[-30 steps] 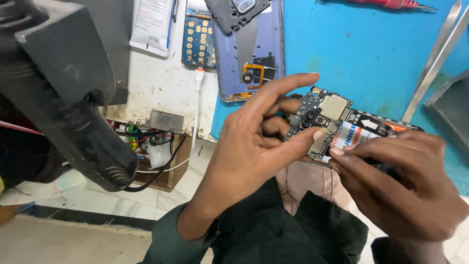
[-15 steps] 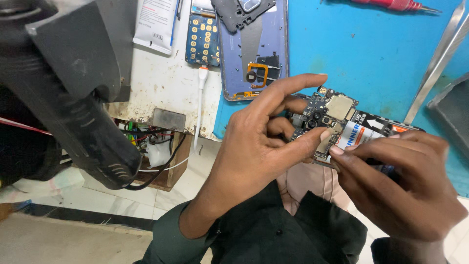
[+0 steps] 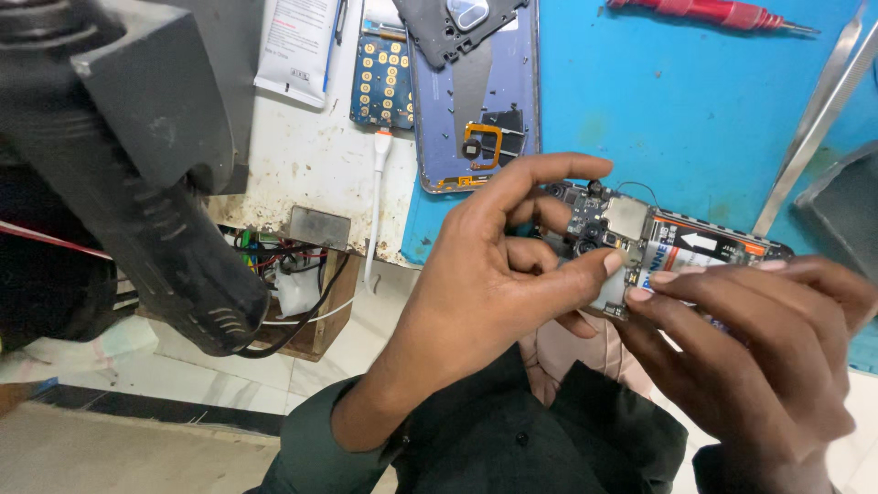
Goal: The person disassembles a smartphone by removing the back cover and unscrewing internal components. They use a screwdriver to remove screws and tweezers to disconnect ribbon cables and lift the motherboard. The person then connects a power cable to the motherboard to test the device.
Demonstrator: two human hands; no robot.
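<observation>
Head view: we are holding an opened phone [image 3: 654, 252], its circuit board exposed, right of centre in the frame over the blue mat [image 3: 677, 110]. Our left hand [image 3: 494, 274] is pinching its upper end between thumb and curled fingers, while our right hand [image 3: 759, 338] is gripping the lower end, fingertips pressing on it. A purple back cover [image 3: 476, 101] is lying top centre, a red screwdriver [image 3: 704, 13] upper right.

Blue mat [image 3: 668, 110], red screwdriver [image 3: 704, 13], white cable [image 3: 375, 210].
</observation>
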